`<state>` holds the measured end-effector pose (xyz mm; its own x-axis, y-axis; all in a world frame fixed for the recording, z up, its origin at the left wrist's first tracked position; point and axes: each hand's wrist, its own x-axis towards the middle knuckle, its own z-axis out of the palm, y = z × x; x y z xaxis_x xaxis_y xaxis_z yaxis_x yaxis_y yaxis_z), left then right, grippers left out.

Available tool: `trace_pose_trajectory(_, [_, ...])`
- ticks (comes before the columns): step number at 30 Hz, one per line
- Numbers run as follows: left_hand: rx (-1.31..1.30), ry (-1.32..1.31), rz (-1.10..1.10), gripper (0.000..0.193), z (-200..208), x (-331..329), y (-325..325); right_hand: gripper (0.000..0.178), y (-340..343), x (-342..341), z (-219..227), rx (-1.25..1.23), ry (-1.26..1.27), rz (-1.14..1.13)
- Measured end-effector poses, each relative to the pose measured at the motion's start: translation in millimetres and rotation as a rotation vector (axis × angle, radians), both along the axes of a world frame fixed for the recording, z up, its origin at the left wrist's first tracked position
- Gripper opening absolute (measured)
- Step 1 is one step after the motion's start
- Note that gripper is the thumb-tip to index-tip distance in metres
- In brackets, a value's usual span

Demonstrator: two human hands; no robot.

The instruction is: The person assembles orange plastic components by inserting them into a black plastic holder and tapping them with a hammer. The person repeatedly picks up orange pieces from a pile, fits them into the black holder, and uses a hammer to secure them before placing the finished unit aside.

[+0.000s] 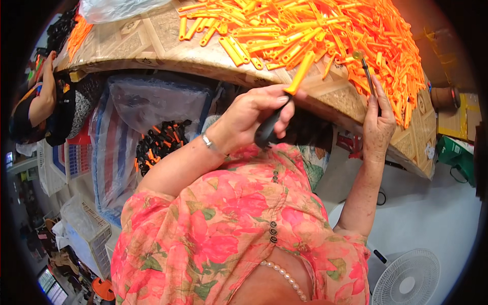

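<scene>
My left hand point(249, 117) is in front of my chest, its fingers wrapped round a black part. A long yellow-orange handle piece point(303, 71) sticks up from that black part, tilted to the right; the two look joined. Further right, over the table's edge, my right hand point(379, 119) grips a thin dark rod point(367, 73) between thumb and fingers. A small round yellowish end tops the rod, beside the heap. A big heap of orange and yellow handle pieces point(310, 25) covers the table point(152, 48) ahead of both hands.
Below the table at left, a blue-edged plastic-lined bag point(109, 152) holds black-and-orange pieces point(162, 145). White crates point(94, 239) stand at left; another person's arm point(47, 94) shows beyond. A white fan point(406, 279) is at lower right, a green bag point(455, 157) at far right.
</scene>
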<state>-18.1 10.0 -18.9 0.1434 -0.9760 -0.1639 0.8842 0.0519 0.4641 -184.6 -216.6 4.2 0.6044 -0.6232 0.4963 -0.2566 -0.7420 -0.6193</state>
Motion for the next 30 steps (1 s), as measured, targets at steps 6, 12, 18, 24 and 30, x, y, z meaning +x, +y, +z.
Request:
trace_pose_trajectory(6, [0.095,-0.068,0.361,0.025,-24.0,47.9,96.7,0.039,-17.4,-4.2,-8.3,0.346,-0.146,-0.016])
trace_pose_trajectory(12, [0.442,0.077,1.355,0.036,-117.5,125.5,277.4,0.042,-20.7,-8.7,-12.5,0.453,-0.274,-0.073])
trace_pose_trajectory(18, [1.016,-0.4,1.491,0.049,-103.7,117.1,267.9,0.046,-28.3,-4.9,-9.4,0.349,-0.272,-0.124])
trace_pose_trajectory(24, [0.553,-1.353,0.969,0.036,-9.1,107.2,84.4,0.054,-48.7,7.6,-13.4,-0.314,0.255,-0.285])
trace_pose_trajectory(30, [0.332,-2.2,0.907,0.033,37.8,121.0,-30.6,0.057,-52.4,20.0,-14.2,-0.378,0.349,-0.324])
